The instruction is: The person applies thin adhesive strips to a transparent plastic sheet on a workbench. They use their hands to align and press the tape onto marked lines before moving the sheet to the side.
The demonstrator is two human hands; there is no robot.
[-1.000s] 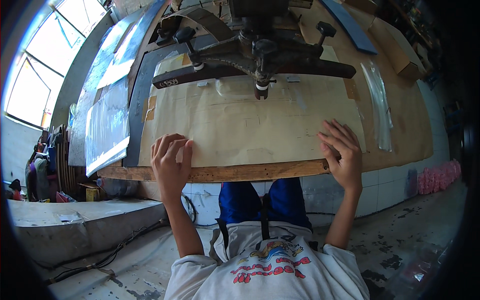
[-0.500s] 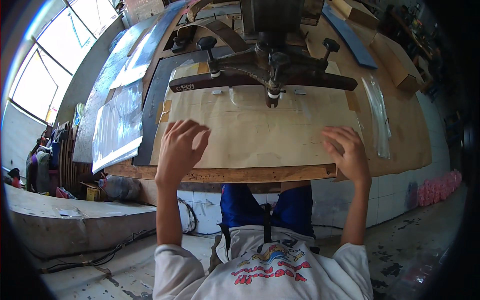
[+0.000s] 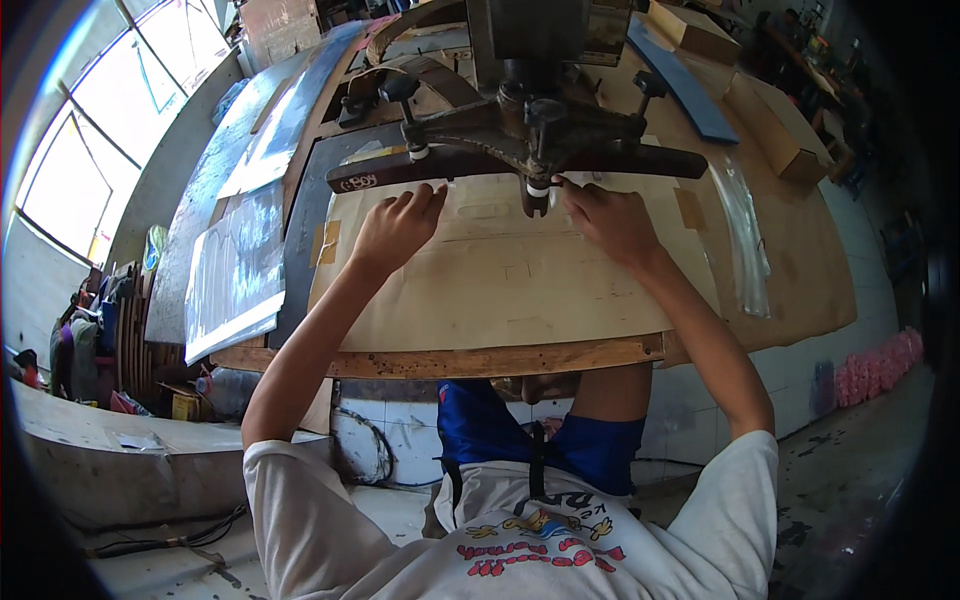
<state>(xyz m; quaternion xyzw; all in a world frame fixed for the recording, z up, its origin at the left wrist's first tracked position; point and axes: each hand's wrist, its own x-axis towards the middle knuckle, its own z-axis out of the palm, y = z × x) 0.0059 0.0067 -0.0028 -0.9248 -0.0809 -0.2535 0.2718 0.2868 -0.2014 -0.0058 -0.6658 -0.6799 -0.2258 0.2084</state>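
Note:
My left hand (image 3: 398, 228) reaches over the tan sheet (image 3: 450, 300), its fingers curled together just in front of the dark crossbar (image 3: 365, 172) of a press. Whatever those fingertips hold, if anything, is too small to make out. Near the press's middle, my right hand (image 3: 615, 225) has its thumb and fingers drawn together close to a white fitting (image 3: 538, 187) above a forked metal tip. Any item in that pinch is hidden too. The crossbar hangs from a dark metal bracket (image 3: 525, 135) with black knobs. Faint outlines mark the sheet between my hands.
Clear plastic sheets (image 3: 238, 265) lie at the left, and a clear plastic strip (image 3: 742, 240) at the right. Cardboard boxes (image 3: 775, 125) and a blue board (image 3: 685, 85) sit at the far right. A wooden edge (image 3: 480, 362) borders the table toward me.
Both hands have moved forward and inward, from above the sheet's near part to the crossbar. Their fingers, loosely curved before, are now drawn together.

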